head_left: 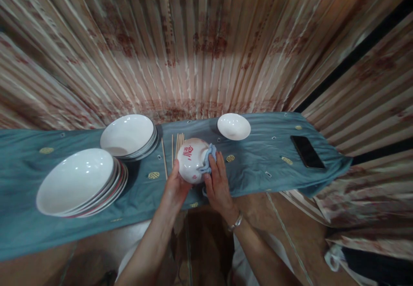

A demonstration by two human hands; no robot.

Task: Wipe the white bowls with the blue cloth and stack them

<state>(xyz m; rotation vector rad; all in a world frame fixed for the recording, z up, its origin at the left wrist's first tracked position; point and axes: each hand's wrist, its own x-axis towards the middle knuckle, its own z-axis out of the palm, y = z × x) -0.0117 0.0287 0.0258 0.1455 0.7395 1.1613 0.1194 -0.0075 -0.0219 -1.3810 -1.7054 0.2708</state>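
A white bowl (190, 161) with red characters is held tilted over the front of the table, its outside showing and its base turned to the right. My left hand (176, 184) grips the bowl from the lower left, the thumb on its side. In my right hand (219, 182) is a light blue cloth (209, 159), pressed against the bowl's base. Several wooden chopsticks (178, 141) lie just behind the bowl, partly hidden by it. Another white bowl (234, 126) stands farther back to the right.
Two stacks of plates stand at the left, a front stack (77, 182) and a back stack (129, 135). A black phone (307, 151) lies near the right end of the table with its blue-green tablecloth (254, 174). Pleated curtains (193, 62) hang behind the table.
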